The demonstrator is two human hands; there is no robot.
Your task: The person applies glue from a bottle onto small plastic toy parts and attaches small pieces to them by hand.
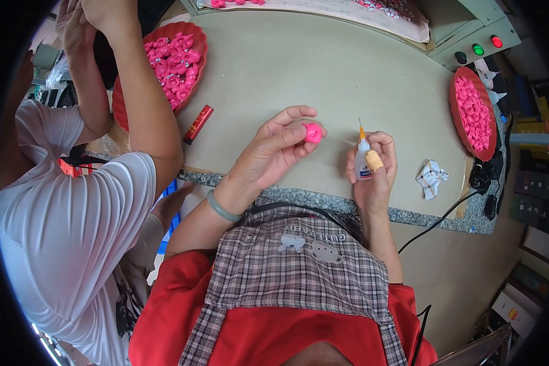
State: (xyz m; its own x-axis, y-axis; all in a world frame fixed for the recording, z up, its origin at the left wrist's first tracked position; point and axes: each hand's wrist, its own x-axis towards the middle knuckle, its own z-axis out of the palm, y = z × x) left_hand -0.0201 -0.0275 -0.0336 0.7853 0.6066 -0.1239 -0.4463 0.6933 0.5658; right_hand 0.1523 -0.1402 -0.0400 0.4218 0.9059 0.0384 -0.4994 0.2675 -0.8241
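Between the thumb and fingers of my left hand [279,143] is a small rounded pink plastic piece [312,133], held above the table. My right hand [375,171] grips a small white glue bottle [363,160] upright, its orange cap and thin needle tip pointing away from me. A tan cover [373,160] wraps the right thumb, which presses on the bottle's side. The needle tip and the pink piece are apart. What the underside of the pink piece looks like is hidden.
Red trays of pink pieces stand at the far left [202,46] and right [455,100]. A red tube [198,124] and a checked cloth [432,178] lie on the table [274,61]. Beside me on the left, a person in a white shirt [85,226] reaches forward. A black cable [439,218] crosses the front edge.
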